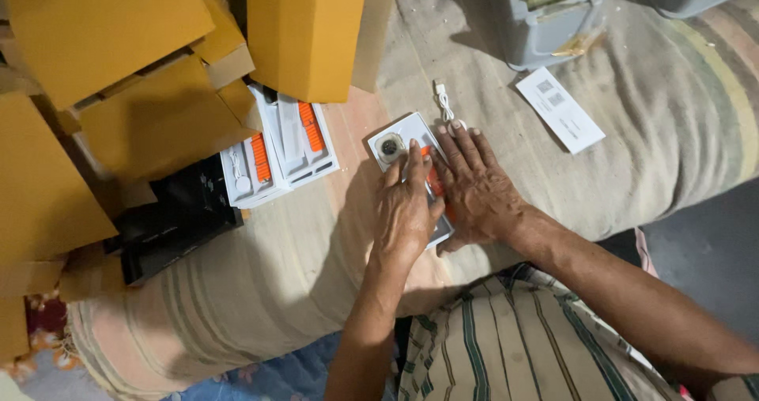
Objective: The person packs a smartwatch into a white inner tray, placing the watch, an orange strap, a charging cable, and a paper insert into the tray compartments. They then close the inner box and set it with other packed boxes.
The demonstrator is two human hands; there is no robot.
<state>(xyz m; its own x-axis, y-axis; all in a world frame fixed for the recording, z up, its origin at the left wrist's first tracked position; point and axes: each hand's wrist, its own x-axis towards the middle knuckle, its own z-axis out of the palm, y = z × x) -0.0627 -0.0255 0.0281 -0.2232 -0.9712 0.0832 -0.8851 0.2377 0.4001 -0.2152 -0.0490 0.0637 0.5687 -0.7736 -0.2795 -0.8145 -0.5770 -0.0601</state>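
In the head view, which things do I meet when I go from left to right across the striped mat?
Black box → white trays with orange straps → left hand → right hand → white paper slip.

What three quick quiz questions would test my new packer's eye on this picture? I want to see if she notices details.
1. True or false: both hands rest on the white tray.
2. What colour is the strap under the left hand and right hand? A green, B orange, C black.
3. What lies on the cloth just beyond the tray?

Key: 1 true. 2 B. 3 a white cable.
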